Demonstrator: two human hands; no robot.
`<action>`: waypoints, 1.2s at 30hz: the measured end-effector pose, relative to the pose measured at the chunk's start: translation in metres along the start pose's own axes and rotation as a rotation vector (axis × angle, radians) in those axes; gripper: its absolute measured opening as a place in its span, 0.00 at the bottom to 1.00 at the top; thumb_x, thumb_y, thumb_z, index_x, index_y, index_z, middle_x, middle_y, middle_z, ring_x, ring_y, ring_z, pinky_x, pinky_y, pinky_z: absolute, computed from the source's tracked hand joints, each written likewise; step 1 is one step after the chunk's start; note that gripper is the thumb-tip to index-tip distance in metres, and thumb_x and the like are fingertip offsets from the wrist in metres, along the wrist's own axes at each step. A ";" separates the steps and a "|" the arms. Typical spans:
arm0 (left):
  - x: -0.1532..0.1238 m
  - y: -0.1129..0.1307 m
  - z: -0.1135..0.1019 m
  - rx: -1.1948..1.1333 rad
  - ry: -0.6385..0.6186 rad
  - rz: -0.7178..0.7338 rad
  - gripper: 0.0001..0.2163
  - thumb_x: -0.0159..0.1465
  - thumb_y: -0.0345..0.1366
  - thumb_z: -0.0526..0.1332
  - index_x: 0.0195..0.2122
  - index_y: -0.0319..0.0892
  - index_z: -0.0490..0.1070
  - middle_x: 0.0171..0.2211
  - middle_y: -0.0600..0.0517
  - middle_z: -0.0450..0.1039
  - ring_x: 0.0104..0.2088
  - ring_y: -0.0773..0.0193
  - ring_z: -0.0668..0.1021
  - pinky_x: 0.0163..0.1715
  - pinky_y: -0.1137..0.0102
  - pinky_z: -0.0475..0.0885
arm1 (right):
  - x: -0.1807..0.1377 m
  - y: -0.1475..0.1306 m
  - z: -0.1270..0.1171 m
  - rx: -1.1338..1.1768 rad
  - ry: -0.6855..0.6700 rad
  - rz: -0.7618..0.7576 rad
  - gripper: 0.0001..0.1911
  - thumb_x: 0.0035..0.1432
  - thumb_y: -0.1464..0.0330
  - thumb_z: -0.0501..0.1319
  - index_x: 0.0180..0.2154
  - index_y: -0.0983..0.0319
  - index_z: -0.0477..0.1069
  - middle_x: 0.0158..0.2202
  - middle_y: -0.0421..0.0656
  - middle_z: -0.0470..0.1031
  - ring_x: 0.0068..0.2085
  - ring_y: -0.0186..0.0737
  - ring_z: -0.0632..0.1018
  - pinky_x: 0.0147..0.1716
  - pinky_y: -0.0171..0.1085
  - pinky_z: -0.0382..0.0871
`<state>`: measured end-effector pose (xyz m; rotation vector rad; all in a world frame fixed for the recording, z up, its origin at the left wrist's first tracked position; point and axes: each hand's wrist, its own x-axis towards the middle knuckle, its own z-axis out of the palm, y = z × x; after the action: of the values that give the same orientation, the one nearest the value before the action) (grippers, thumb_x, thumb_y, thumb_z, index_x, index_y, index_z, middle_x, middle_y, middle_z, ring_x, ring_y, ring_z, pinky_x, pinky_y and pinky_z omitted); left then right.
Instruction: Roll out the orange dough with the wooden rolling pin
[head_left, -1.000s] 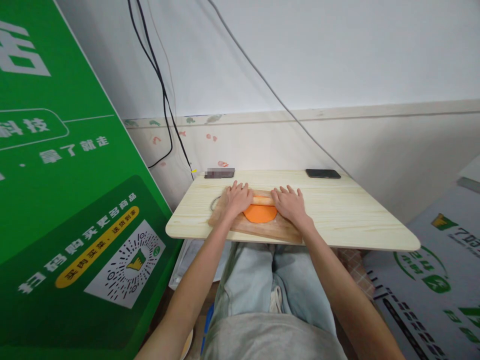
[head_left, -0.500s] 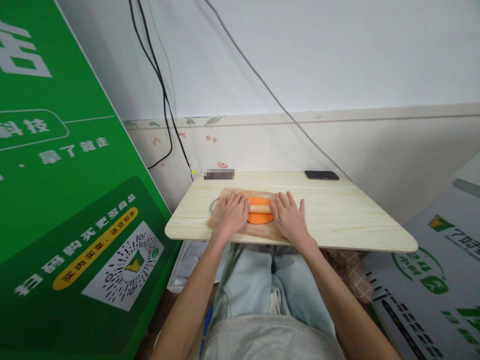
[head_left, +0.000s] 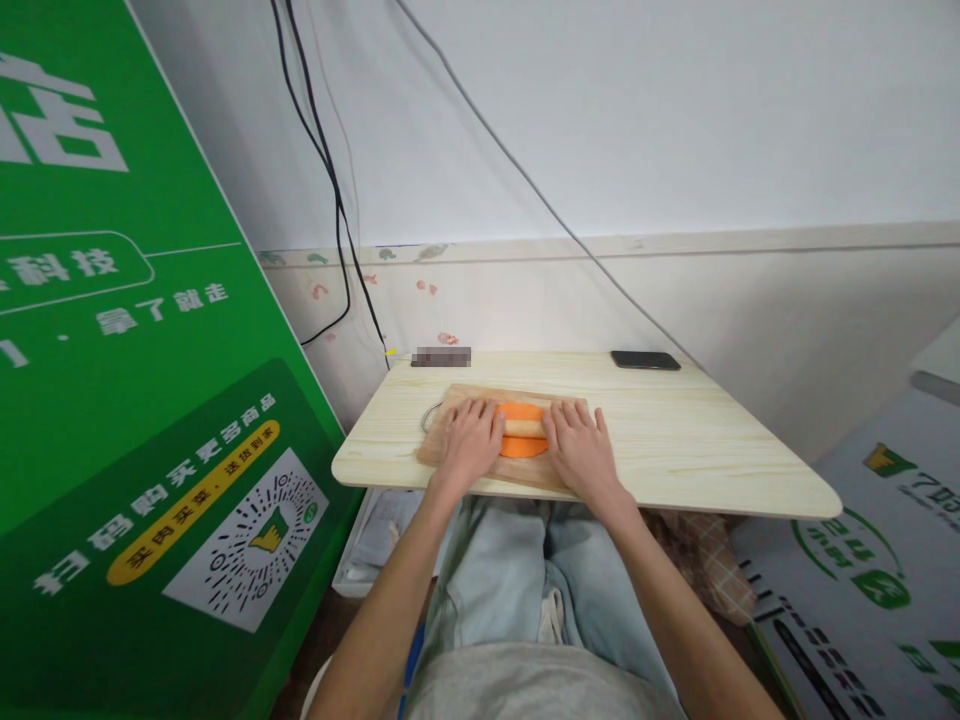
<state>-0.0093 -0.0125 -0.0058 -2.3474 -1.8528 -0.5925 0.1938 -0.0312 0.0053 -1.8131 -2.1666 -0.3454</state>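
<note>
Level pressure, end to end

The left hand [head_left: 474,438] and right hand [head_left: 581,445] lie palm down, fingers stretched out, 1 over each end of the roller [head_left: 523,428]. Whether any finger curls round an end is hidden beneath them. Between the 2 hands, the roller's bare middle crosses the orange sheet [head_left: 523,447], which shows on its far and near sides and lies on the board [head_left: 517,470].

Good work here would mean equal weight from the 2 palms; if 1 leans harder, that side is likely to thin first and the roller to skew. Long, light strokes look safer than hard shoves, easing off near the sheet's rim so it does not feather. A quarter turn of the sheet now and then should help it spread round. The board sits askew on the worktop [head_left: 712,440], so it may creep under a strong push.

At the board's end on the left hand's side is a metal ring [head_left: 424,417]; beyond the board, well apart on the right hand's side, lies a phone [head_left: 645,360].
</note>
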 end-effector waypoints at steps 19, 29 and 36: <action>-0.011 -0.002 0.002 -0.032 0.004 0.002 0.27 0.83 0.44 0.43 0.77 0.45 0.65 0.77 0.46 0.66 0.79 0.48 0.63 0.79 0.45 0.57 | -0.002 0.001 0.008 0.048 0.010 -0.003 0.33 0.82 0.58 0.42 0.75 0.67 0.67 0.76 0.60 0.68 0.77 0.63 0.66 0.76 0.68 0.52; 0.034 -0.001 -0.005 0.021 -0.095 -0.045 0.25 0.83 0.41 0.43 0.68 0.40 0.75 0.71 0.41 0.75 0.78 0.44 0.66 0.77 0.42 0.58 | 0.036 -0.001 -0.005 0.007 -0.110 -0.001 0.31 0.84 0.61 0.40 0.63 0.64 0.78 0.65 0.57 0.81 0.71 0.58 0.73 0.74 0.62 0.54; -0.055 0.007 -0.001 -0.026 0.110 -0.004 0.26 0.81 0.44 0.48 0.75 0.42 0.67 0.75 0.41 0.69 0.77 0.49 0.68 0.79 0.48 0.59 | -0.054 0.001 0.011 0.075 0.168 -0.103 0.33 0.82 0.60 0.44 0.76 0.69 0.65 0.76 0.61 0.67 0.78 0.60 0.65 0.77 0.61 0.53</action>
<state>-0.0135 -0.0650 -0.0234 -2.2774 -1.8134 -0.7354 0.2024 -0.0760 -0.0252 -1.5767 -2.1311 -0.4185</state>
